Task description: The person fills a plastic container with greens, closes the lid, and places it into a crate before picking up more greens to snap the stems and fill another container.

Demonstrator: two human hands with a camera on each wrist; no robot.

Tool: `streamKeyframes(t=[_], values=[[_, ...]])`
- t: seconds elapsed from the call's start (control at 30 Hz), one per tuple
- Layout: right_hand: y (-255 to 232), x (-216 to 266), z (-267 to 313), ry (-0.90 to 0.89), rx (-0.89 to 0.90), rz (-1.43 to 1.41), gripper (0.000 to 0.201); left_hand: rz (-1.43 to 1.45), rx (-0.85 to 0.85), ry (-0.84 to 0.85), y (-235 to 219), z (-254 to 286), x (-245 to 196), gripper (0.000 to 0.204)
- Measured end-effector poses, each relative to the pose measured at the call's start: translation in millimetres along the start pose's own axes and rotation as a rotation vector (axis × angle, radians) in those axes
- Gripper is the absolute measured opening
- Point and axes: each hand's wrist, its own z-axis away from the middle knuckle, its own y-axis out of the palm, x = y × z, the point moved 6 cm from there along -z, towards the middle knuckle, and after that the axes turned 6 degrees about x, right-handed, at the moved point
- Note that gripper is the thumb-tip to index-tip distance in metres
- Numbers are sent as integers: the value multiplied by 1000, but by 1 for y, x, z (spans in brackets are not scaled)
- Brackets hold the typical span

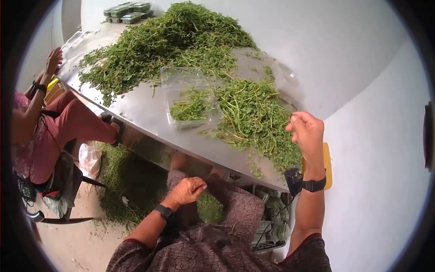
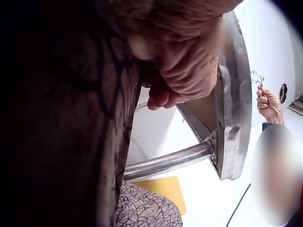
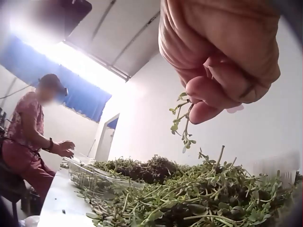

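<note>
My right hand (image 1: 309, 133) is raised over the table's right edge, pinching a small leafy green sprig (image 3: 174, 127) between thumb and fingers. The sprig hangs over a loose pile of cut greens (image 1: 253, 109), thick with stems. Left of that pile lies an open clear plastic clamshell box (image 1: 181, 77) with some greens in one half. My left hand (image 1: 188, 190) hovers over my lap, below the table edge. Its fingers are loosely curled, and nothing shows in them in the left wrist view.
A large heap of greens (image 1: 195, 34) covers the table's far side, with filled boxes (image 1: 131, 14) stacked behind. Another clear box (image 1: 287, 77) stands at the right edge. Someone in pink trousers (image 1: 86, 120) sits at left. More greens (image 1: 111, 177) lie below; packed boxes (image 1: 274, 211) sit under the table.
</note>
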Motion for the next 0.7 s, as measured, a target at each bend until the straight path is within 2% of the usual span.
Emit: streamKeyframes(t=[0.07, 0.27, 0.33, 0.37, 0.4, 0.43, 0.47, 0.53, 0.57, 0.6, 0.7], values=[[11, 12, 2, -41, 30, -33, 16, -10, 3, 58, 3, -3, -4, 9], [72, 54, -22, -177, 176, -56, 18, 35, 19, 66, 4, -5, -1, 9], [103, 67, -33, -325, 295, -5, 20, 18, 12, 75, 3, -4, -2, 9], [110, 70, -37, -324, 298, -11, 20, 15, 12, 69, 3, -2, -2, 9], [114, 78, -38, -410, 241, 100, 21, 20, -1, 72, 1, -1, -2, 9], [115, 84, -38, -494, 182, 214, 22, 29, -13, 77, 0, 0, -2, 9], [114, 81, -40, -488, 183, 216, 22, 34, -9, 76, 0, 1, -2, 9], [98, 67, -46, -455, 114, 252, 23, 2, -37, 50, -4, 3, -1, 9], [89, 52, -52, -359, 147, 255, 23, 17, -25, 59, -4, 3, -2, 9], [77, 43, -53, -345, 140, 269, 23, 25, -40, 25, -8, 3, -1, 9], [41, 19, -54, -318, 10, 571, 23, 43, -46, 5, -9, 0, -1, 9]])
